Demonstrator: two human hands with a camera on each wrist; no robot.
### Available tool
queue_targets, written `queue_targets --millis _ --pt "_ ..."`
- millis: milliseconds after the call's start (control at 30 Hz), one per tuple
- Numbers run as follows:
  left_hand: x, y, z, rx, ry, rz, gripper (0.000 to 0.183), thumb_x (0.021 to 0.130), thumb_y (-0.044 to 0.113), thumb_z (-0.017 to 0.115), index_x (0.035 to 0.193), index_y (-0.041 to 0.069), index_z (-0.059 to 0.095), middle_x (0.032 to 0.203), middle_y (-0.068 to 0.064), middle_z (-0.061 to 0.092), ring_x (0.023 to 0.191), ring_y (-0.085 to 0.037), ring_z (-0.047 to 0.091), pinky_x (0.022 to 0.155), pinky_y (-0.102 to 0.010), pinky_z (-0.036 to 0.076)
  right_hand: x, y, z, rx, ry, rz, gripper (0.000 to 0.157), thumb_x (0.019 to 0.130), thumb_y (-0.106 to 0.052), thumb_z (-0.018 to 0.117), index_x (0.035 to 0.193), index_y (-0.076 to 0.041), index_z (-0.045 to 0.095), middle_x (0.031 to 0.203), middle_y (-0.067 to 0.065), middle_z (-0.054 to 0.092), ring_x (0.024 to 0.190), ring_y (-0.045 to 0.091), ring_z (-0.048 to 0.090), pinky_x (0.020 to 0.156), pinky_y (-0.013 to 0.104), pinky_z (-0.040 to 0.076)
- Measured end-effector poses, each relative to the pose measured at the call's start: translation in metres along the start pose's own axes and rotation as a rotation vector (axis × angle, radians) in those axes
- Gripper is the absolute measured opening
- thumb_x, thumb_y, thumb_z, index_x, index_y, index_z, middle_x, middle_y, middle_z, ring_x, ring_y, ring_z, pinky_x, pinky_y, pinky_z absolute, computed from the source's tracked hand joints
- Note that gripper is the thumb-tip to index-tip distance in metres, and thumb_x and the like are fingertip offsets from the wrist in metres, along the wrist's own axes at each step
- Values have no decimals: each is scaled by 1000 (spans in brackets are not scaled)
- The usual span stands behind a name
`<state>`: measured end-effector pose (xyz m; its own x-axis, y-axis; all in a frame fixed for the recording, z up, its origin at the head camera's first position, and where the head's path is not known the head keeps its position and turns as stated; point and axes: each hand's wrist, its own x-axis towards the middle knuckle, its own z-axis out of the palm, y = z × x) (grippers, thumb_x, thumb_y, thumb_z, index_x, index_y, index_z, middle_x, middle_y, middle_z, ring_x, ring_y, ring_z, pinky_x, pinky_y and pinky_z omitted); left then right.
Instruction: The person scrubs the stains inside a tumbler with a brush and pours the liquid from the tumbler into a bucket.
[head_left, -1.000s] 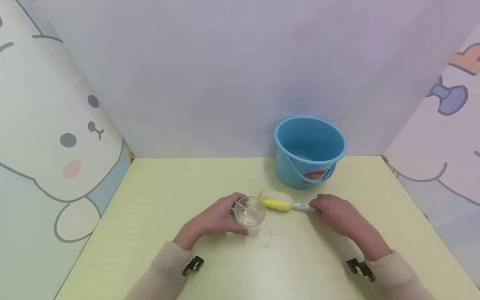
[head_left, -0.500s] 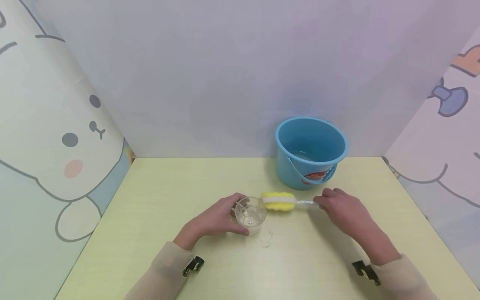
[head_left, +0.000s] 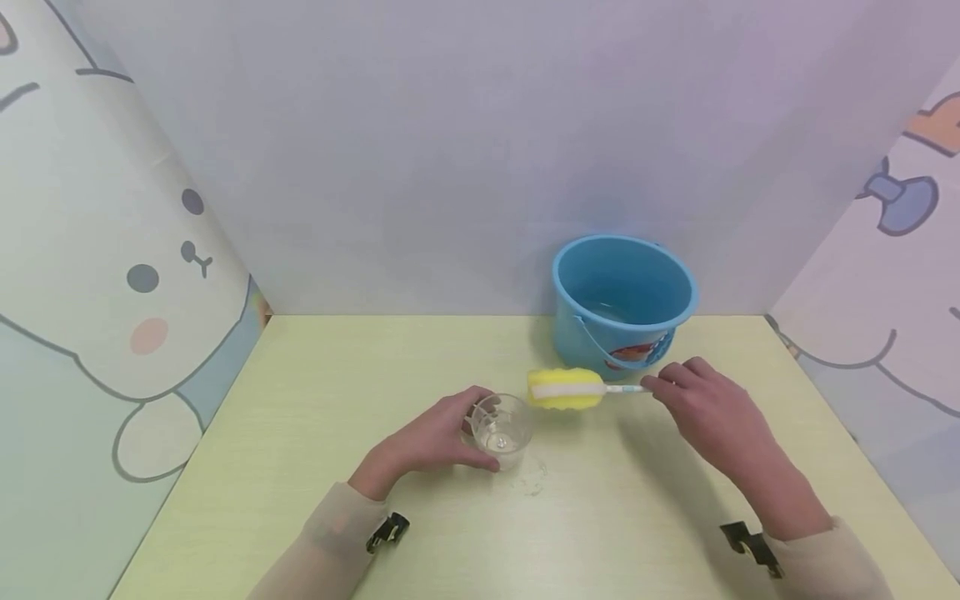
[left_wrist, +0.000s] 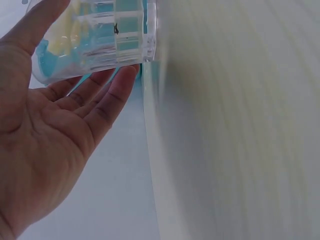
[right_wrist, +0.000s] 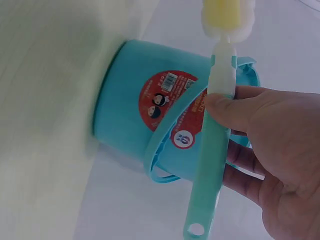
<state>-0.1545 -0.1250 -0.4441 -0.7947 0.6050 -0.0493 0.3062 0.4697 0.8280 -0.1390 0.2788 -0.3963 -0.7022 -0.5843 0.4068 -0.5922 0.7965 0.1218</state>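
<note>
Near the middle of the table a clear drinking glass (head_left: 501, 429) stands upright, and my left hand (head_left: 442, 437) holds it from its left side. The left wrist view has the thumb and fingers (left_wrist: 107, 102) curved about the glass (left_wrist: 95, 45). My right hand (head_left: 708, 412) pinches the handle of a bottle brush, whose yellow and white sponge head (head_left: 566, 389) hangs over the table, just right of and behind the glass. In the right wrist view the green and white handle (right_wrist: 212, 150) lies between thumb and fingers.
A blue bucket (head_left: 573, 333) with a red label stands at the back right against the wall, behind the brush. Its bail hangs down in front. Small wet marks (head_left: 534, 477) lie on the pale table (head_left: 360, 358) beside the glass.
The right hand has lifted the bottle brush off the table and moved it slightly right and back. The left hand and the glass have stayed in place.
</note>
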Motion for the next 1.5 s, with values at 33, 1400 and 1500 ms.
queue_targets --millis 33,1400,1500 --pt "0 0 0 0 0 1 88 77 34 99 146 7 52 131 -2 64 112 -19 64 94 -35 57 0 0 -2 0 20 -10 58 64 9 96 117 -7 78 98 11 72 90 34 62 67 45 62" --pt "3 5 14 -20 39 7 86 79 34 97 148 11 51 134 3 63 119 -14 61 97 -41 58 68 -28 -43 -112 323 -478 48 118 -9 27 119 0 74 108 19 64 99 43 59 85 55 56" --pt "3 5 15 -19 40 9 85 79 33 97 148 11 51 134 2 63 117 -14 62 95 -39 58 75 -35 -42 -115 335 -513 43 116 -5 31 119 1 74 108 19 64 100 43 60 91 55 55"
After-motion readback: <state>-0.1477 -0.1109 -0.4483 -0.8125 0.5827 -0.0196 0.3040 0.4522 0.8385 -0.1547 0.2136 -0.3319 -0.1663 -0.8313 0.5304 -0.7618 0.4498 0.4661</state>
